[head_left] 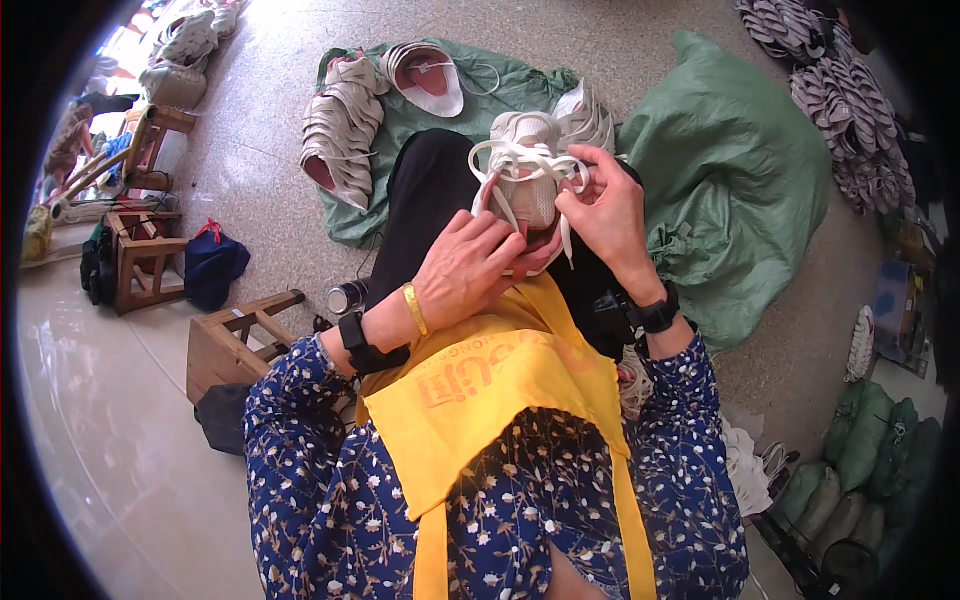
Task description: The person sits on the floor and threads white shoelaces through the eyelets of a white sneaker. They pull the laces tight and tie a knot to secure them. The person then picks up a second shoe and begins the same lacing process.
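Observation:
A pale shoe upper (534, 204) with a mesh tongue rests on my lap, its toe pointing away from me. White shoelace (522, 156) runs across its front in loose loops, and a lace end hangs down on the right. My left hand (468, 258) is closed on the near left side of the upper, its fingers curled over the edge. On the other side, my right hand (606, 212) pinches the lace between thumb and fingers beside the eyelets. The underside of the upper is hidden by my hands.
Stacked shoe uppers (342, 125) lie on a green sheet (400, 130) ahead. A bulging green sack (735, 170) stands to the right, with grey upper stacks (850, 120) beyond. Wooden stools (235, 345) are on the left. Green bundles (865, 425) sit at lower right.

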`<state>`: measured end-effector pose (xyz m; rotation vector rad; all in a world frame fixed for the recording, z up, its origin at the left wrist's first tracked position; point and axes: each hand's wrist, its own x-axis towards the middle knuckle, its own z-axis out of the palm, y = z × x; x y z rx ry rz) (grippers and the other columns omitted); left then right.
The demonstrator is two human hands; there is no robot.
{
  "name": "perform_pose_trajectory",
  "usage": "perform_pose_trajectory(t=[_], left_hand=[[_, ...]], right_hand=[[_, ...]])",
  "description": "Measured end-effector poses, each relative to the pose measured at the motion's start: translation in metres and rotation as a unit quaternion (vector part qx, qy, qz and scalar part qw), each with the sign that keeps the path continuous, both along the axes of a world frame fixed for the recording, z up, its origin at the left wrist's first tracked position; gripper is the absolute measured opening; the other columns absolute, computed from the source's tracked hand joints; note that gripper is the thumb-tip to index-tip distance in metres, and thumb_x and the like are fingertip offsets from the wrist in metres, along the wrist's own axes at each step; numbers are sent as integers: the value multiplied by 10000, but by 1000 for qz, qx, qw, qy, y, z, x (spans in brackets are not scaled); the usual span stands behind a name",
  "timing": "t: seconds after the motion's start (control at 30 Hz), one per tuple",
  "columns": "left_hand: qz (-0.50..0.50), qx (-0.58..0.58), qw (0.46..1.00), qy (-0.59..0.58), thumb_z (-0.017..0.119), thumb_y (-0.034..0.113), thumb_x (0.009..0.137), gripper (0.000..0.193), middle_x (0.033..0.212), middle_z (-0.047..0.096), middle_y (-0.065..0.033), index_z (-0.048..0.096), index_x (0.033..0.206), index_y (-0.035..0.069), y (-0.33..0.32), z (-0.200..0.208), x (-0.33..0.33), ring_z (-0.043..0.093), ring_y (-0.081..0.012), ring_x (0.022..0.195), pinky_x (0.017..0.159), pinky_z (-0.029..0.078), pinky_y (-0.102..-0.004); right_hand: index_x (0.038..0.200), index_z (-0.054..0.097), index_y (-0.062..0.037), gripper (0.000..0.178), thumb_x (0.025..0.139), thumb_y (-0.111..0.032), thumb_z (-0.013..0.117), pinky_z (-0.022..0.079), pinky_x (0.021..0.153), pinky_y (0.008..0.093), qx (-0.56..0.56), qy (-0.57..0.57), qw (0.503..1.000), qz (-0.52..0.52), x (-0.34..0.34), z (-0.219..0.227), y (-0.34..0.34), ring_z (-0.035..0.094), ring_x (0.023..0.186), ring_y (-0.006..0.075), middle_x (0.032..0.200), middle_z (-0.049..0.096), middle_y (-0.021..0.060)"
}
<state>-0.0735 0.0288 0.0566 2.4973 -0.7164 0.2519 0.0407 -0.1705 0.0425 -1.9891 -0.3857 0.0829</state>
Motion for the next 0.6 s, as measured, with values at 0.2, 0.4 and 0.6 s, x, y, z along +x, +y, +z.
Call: perform_pose_trajectory(t=[0.2,0.4,0.6], left_hand=[[17,-41,999,9,771,139,775,368,873,595,-9,629,1114,111,3,0,-2,584,-208,833,764,389,-365],[151,-310,930,129,816,-7,764,415,815,685,-20,633,1131,55,22,17,-14,651,-117,807,800,465,-281],[143,-576,790,155,761,-38,884,410,1283,600,-45,504,1181,82,49,24,-14,587,-157,1168,990,494,-323]], right_hand=[[1219,636,8,347,903,-105,724,568,697,261,134,66,989,22,-7,8,-8,689,742,96,832,727,61],[1034,707,2,124,926,-57,712,557,690,256,88,37,994,55,-29,10,-33,684,774,94,1027,722,67],[1210,646,-6,354,863,13,706,575,716,313,-18,-15,970,241,-54,-11,-30,699,793,192,1112,677,125]])
